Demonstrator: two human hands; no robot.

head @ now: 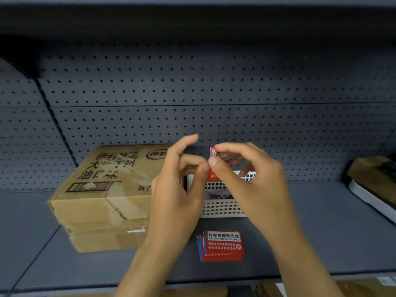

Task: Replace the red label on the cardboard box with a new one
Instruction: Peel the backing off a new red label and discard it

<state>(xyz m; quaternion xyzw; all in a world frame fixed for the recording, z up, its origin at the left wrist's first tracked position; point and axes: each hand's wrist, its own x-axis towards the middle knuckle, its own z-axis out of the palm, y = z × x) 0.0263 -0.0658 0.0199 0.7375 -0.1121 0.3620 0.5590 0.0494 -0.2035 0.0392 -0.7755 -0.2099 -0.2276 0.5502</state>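
Holding 1 red label (pixel 213 168) up between 2 hands above a white basket on a grey shelf.

The right hand (pixel 255 179) pinches the label with thumb and curled fingers closed on its upper part, while the left hand (pixel 177 183) meets it at the label's left edge, thumb tip touching the right thumb, its index finger lifted and its other fingers loosely bent; I cannot tell whether the left hand actually grips the label. The white perforated basket (pixel 220 207) sits just behind and below the hands, beside the cardboard box (pixel 102 198), which lies to the left on the shelf (pixel 321 232) with printed characters on top. A small stack of red labels (pixel 221 246) lies flat on the shelf in front of the basket, between the forearms. A pegboard wall (pixel 214 93) backs the shelf.
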